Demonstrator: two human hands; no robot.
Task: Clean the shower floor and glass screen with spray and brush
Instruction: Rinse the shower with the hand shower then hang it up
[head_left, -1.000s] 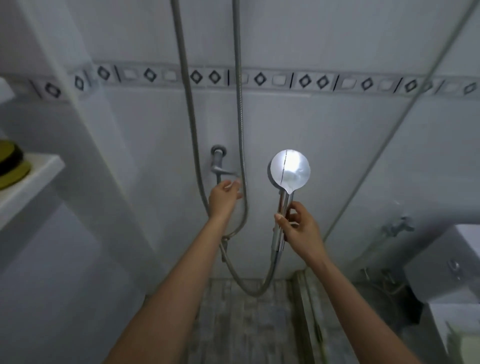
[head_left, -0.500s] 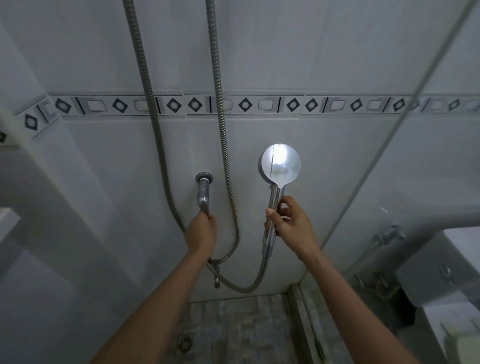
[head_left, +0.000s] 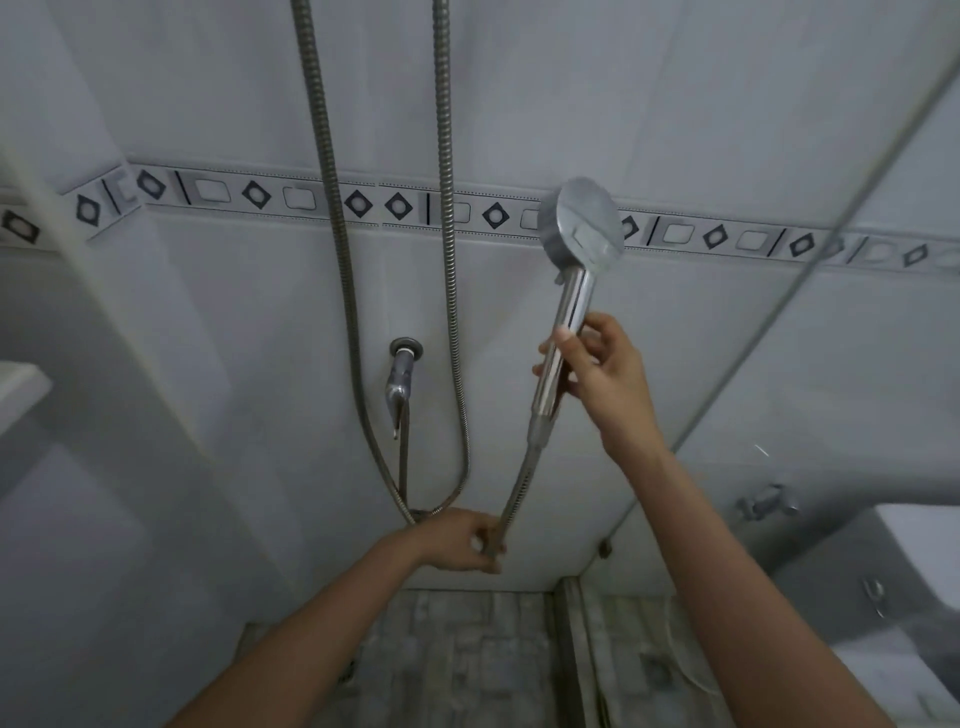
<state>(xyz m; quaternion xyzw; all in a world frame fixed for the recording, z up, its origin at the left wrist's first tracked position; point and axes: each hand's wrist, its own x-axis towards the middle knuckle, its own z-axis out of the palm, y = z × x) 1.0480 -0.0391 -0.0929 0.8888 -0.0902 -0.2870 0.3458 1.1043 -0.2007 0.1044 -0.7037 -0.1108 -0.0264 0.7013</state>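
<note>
**Both hands on the shower set**

The right hand (head_left: 605, 374) has its fingers (head_left: 563, 340) wrapped around the chrome handle of the shower head (head_left: 582, 226), thumb and forefinger high on the stem, the round head tilted up against the patterned tile border (head_left: 249, 195). From the bottom of the handle the metal hose (head_left: 519, 488) runs down and to the left — straight into the left hand (head_left: 460, 538), whose fingers are curled closed around it at the lowest point of the loop.

Beyond that grip the hose rises in two long strands (head_left: 340, 270) up the white tiled wall (head_left: 727, 104) and out of the top of the view. Between those strands sits the wall tap (head_left: 400, 379), its spout pointing down, with a thin line hanging from it; neither hand touches it.

Below the forearms lies the shower floor (head_left: 457, 649), grey mottled tile, bounded on the right by a raised kerb (head_left: 571, 639). The glass screen (head_left: 831, 415) stands to the right of the right hand, its edge running diagonally up to the top corner. Through it a second tap (head_left: 769, 501) and a white fixture (head_left: 914, 545) show, blurred. A white shelf edge (head_left: 21, 387) is at far left.
</note>
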